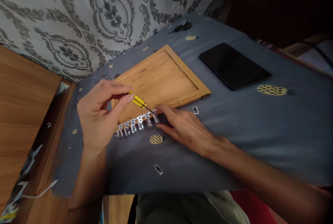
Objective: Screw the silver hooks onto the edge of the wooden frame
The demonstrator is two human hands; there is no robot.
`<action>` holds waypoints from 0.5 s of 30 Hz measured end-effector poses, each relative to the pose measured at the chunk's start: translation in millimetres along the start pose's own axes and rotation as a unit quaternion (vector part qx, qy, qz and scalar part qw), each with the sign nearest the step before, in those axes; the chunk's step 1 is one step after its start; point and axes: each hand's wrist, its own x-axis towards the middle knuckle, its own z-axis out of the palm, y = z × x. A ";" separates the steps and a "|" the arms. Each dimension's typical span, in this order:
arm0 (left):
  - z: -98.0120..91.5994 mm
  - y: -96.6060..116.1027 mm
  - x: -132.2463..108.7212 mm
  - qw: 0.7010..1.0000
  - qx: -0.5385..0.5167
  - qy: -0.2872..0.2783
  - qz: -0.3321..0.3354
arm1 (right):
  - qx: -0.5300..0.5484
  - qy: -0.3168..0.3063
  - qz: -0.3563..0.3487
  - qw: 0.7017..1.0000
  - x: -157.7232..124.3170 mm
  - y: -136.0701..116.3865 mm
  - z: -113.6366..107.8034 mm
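My left hand (102, 108) pinches the handle of a small yellow and black screwdriver (137, 100) between thumb and fingers. Its shaft slants down to the right, the tip meeting the right end of a silver metal hook rail (134, 119). Several curved hooks hang from the rail, which lies along the near edge of a framed wooden panel (158, 75). At that same end, my right hand (186, 125) has its index finger by the panel edge and its thumb below, closed around the last hook. The exact contact at the screwdriver tip is too small to make out.
A black tablet or large phone (231, 66) lies right of the panel on the blue cloth (260, 137). Near the patterned wall sits a dark tool (183, 26). Small items (101, 77) lie behind my left hand. A white cable (41, 194) hangs at lower left.
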 end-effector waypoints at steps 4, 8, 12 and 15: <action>-0.6 2.1 -0.3 1.000 0.013 -0.014 -0.025 | 0.001 0.002 -0.003 1.000 -0.2 -0.6 -0.2; 2.9 0.5 -0.4 1.000 0.001 0.000 -0.015 | -0.011 0.006 0.002 1.000 -0.1 -1.8 -0.5; 7.7 -1.6 -0.9 0.999 0.017 0.027 0.016 | -0.017 0.007 0.003 1.000 0.1 -2.5 -0.2; 9.2 -0.4 -0.9 0.999 0.020 0.038 0.023 | -0.016 0.007 0.001 1.000 -0.2 -2.1 0.2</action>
